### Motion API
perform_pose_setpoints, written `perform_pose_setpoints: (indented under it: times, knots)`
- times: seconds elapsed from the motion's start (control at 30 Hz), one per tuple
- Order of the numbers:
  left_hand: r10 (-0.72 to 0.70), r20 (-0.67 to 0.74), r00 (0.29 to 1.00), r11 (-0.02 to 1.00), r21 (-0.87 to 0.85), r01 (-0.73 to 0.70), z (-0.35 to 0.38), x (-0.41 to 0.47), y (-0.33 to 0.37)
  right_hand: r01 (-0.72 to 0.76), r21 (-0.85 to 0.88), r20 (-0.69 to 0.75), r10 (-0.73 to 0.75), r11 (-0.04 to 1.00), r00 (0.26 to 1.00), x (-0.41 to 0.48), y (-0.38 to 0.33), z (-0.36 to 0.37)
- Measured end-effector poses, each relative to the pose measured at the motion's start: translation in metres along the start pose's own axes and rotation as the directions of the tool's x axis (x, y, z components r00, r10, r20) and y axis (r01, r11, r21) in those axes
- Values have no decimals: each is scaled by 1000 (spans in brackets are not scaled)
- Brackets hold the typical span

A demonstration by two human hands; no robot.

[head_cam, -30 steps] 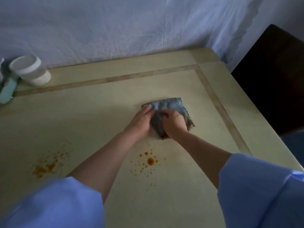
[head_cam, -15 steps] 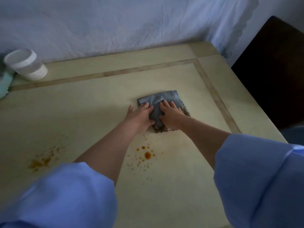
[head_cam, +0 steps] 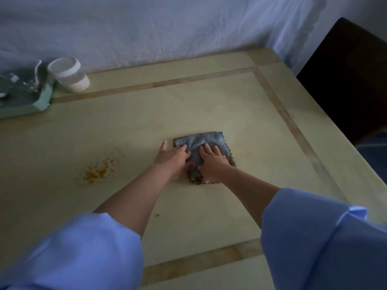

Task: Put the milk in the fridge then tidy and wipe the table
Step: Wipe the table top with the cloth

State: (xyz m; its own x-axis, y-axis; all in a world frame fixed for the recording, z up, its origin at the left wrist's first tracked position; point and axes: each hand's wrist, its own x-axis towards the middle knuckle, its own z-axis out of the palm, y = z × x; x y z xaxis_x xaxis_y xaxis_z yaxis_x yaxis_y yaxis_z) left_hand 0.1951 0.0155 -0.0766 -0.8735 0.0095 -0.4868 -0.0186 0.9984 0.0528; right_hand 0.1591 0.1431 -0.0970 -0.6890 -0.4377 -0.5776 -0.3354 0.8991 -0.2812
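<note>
- Lying folded and flat on the counter (head_cam: 230, 105), right of centre: the cloth (head_cam: 206, 139), soft, limp, light, likely damp and soiled at its near edge.
- Pressing it down with both palms, fingers spread flat rather than curled: left hand (head_cam: 173, 160) on its left part, right hand (head_cam: 211, 164) on its middle.
- Probably sliding easily yet bunching if pushed from one edge; better handled by bearing down on the middle of the fold.
- Waiting well to the left: an orange stain (head_cam: 97, 173).
- Standing at the far left edge: a tray (head_cam: 43, 101), a white cup (head_cam: 69, 74) just beside it.
</note>
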Motion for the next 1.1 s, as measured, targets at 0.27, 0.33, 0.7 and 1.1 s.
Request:
perform_pose_setpoints:
  times: [0.27,0.33,0.7,1.1]
  knots:
    - [50,-34,998,980,196,-42,30,-53,-13,-3,135,-47,9,991,999,-46,-35,58]
    - [69,-68,995,983,177,-56,33,-52,-12,-21,161,-48,29,987,998,-48,-37,60]
    - [134,44,990,990,-56,-132,14,19,62,-80,174,-92,97,982,991,-35,52,22]
    - [231,28,973,972,34,-232,-13,79,181,-193,161,-142,217,968,966,-46,172,-15]
